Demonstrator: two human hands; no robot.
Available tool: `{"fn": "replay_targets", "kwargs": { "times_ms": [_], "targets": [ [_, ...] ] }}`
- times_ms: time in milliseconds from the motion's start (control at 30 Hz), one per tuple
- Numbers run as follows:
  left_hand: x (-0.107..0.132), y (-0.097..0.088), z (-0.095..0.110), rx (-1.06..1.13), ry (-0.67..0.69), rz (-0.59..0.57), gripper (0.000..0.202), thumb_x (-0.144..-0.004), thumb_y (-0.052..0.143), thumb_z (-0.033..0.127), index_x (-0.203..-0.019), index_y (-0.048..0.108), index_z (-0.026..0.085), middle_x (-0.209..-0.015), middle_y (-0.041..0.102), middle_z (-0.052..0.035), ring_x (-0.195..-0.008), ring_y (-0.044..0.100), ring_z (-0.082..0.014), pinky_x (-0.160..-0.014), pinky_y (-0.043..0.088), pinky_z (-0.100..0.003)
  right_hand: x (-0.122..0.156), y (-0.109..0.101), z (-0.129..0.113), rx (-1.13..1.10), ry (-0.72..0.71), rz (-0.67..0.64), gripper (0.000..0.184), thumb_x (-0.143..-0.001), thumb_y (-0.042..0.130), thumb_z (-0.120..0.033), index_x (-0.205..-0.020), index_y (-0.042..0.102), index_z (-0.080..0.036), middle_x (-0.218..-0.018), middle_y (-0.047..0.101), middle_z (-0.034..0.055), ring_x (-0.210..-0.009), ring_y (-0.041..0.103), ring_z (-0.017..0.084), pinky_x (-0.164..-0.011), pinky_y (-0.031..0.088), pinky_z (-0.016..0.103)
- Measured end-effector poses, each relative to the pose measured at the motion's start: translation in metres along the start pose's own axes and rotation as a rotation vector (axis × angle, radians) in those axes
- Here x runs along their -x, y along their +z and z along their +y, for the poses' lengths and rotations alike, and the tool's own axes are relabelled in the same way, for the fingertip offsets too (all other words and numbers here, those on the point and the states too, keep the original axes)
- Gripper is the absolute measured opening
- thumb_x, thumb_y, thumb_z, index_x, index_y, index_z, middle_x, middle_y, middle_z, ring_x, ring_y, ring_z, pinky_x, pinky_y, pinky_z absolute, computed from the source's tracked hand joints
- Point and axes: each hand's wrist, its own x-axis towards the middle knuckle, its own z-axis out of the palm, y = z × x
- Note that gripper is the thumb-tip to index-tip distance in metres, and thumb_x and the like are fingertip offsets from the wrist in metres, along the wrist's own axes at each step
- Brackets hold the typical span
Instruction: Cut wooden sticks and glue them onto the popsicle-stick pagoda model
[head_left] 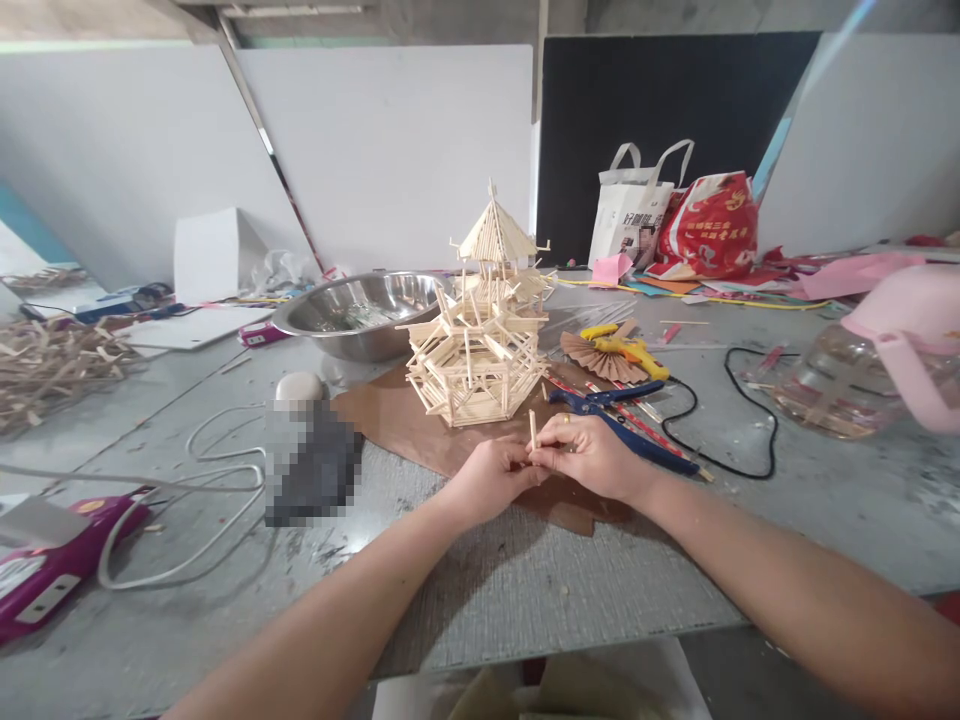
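Low over a brown sheet (390, 415), my two hands meet at a short pale wooden stick (532, 428) that stands nearly upright. My right hand (589, 455) is closed, pinching the stick between thumb and fingers. Fingertips of my left hand (495, 478) close around its lower end, which is hidden. Just beyond my hands rises a pavilion model (480, 365) built from thin wooden sticks, with a pointed roof. Blue-handled pliers (645, 435) lie right of my right hand, and a yellow glue gun (630, 352) rests behind them by a folded brown paper fan (592, 360).
A steel basin (360, 330) stands behind the model on the left. A purple power strip (67, 560) and a white cable (225, 455) lie at left. A clear jug with pink lid (832, 380) is at right. Bags (709, 230) stand at the back.
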Motion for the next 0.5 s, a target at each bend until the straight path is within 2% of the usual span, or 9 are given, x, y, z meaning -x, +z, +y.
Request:
{"fn": "replay_targets", "kwargs": {
  "times_ms": [167,367,500],
  "targets": [
    [-0.0003,-0.0025,0.0006,0.09,-0.11,-0.041,0.015,-0.067,0.053,0.026,-0.059,0.057,0.013,-0.05,0.047,0.0047,-0.047,0.04,-0.0053,-0.045,0.032,-0.016,0.0001,-0.0005,0.0031,-0.032,0.023,-0.033,0.012,-0.072,0.056,-0.026,-0.07,0.063,-0.017,-0.066,0.059,0.0004,-0.061,0.052,0.009,-0.058,0.039,0.021],
    [0.0004,-0.0001,0.0029,0.223,-0.29,-0.056,0.026,-0.066,0.054,0.036,-0.057,0.056,0.012,-0.039,0.044,0.0045,-0.034,0.04,-0.0046,-0.035,0.031,-0.016,0.0,-0.0031,0.0015,-0.074,0.025,-0.082,0.012,-0.073,0.054,-0.023,-0.066,0.063,-0.017,-0.065,0.058,0.0001,-0.061,0.053,0.009,-0.059,0.039,0.021],
    [0.0008,0.0005,0.002,0.29,-0.303,-0.061,0.029,-0.066,0.055,0.039,-0.057,0.056,0.012,-0.036,0.046,0.0043,-0.03,0.039,-0.0042,-0.031,0.029,-0.015,0.0001,-0.0036,0.0028,-0.106,0.031,-0.071,0.01,-0.072,0.056,-0.024,-0.069,0.062,-0.016,-0.065,0.058,0.0003,-0.061,0.052,0.009,-0.059,0.039,0.021]
  ]
}}
